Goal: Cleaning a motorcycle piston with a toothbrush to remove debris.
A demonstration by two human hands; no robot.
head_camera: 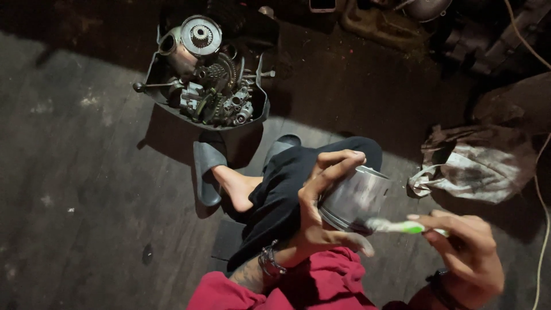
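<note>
I see my left hand (321, 201) wrapped around a piston (354, 198), a short shiny metal cylinder, with the fingers (338, 161) curled over its upper rim and the thumb under its lower edge, so the piston sits gripped in front of my knee, tilted with its open end toward the upper right. My right hand (465, 252) is pinched on the handle of a toothbrush (399, 226), white and green, thumb and fingertips pressed together on it; the brush head, blurred, lies against the lower side of the piston. A bracelet (270, 261) circles my left wrist just above a red sleeve (321, 284), and a dark band (439, 281) shows at my right wrist. My leg in black trousers (281, 195) runs out beneath the piston to a bare foot (238, 186) resting in a grey sandal (208, 169), with a second sandal (281, 144) just beside it. Beyond the foot, on the dark floor (86, 172), stands a tray (158, 72) heaped with gears, shafts and other metal engine parts (215, 86). To the right, well apart from the tray, lies a crumpled, stained rag (482, 163), and a pale cord (542, 218) trails down the right edge.
</note>
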